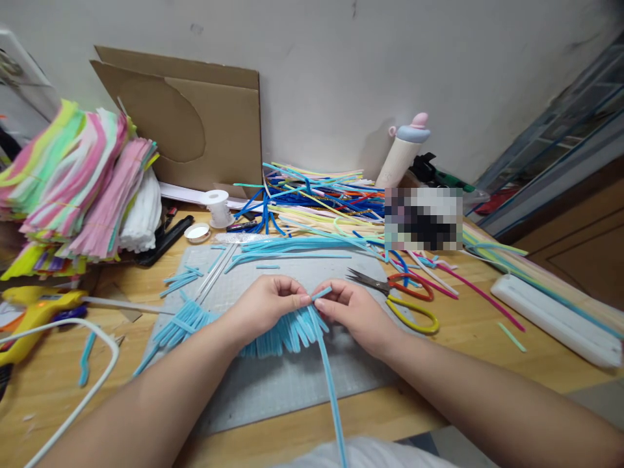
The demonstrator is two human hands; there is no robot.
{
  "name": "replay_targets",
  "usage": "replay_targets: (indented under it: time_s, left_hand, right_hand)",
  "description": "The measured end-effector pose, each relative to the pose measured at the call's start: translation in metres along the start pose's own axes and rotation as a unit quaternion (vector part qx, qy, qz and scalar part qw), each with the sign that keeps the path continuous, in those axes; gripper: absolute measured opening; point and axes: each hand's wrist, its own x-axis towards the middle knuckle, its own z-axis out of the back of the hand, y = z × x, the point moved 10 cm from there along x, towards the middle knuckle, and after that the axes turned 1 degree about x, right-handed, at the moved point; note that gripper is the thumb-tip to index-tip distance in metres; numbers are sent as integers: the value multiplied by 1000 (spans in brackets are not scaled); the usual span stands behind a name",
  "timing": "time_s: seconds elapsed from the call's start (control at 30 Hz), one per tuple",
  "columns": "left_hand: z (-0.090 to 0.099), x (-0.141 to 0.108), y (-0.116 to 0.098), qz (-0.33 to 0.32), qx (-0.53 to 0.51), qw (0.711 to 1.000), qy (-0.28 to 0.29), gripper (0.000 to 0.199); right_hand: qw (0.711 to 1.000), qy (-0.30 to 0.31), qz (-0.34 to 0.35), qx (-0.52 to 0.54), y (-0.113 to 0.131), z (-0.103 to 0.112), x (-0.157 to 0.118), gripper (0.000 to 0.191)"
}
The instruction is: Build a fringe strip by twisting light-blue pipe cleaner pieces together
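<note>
Light blue pipe cleaners form a fringed strip [283, 335] under my hands, above the grey cutting mat [253, 396]. My left hand [275, 302] pinches the strip's top edge between thumb and fingers. Close beside it, my right hand [348, 305] has its fingertips closed on a short blue piece [322, 294] at the strip's right end. From there a long blue pipe cleaner [330, 383] hangs down toward my body. The fingers partly hide the join. More short blue pieces [180, 325] lie to the left, partly behind my left forearm.
Scissors [375, 281] with orange and yellow handles lie right of my right hand. A yellow glue gun [34, 312] and white cable [110, 364] are at left. Behind are loose pipe cleaners [316, 201], a white spool [218, 209], cardboard [229, 123] and a bottle [397, 159].
</note>
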Motion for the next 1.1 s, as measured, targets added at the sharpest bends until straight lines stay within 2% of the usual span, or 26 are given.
replay_targets:
  time_s: [0.23, 0.33, 0.43, 0.67, 0.9, 1.1]
  left_hand:
    - [27, 1, -5, -18, 36, 995, -95, 31]
    - [31, 1, -5, -17, 54, 992, -108, 31]
    - [34, 0, -7, -28, 65, 990, -121, 30]
    - [31, 1, -7, -38, 24, 992, -115, 29]
    - [25, -2, -8, -25, -37, 992, -119, 32]
    - [22, -1, -9, -32, -37, 995, -84, 30]
  right_hand:
    - [992, 49, -58, -98, -18, -8, -4, 32]
    - [988, 47, -65, -130, -21, -8, -6, 25]
    - [990, 57, -73, -110, -22, -10, -7, 30]
    - [993, 78, -64, -59, -21, -15, -7, 41]
    - [992, 94, -87, -4, -28, -22, -6, 43]
    - [993, 74, -92, 8, -30, -19, -5, 42]
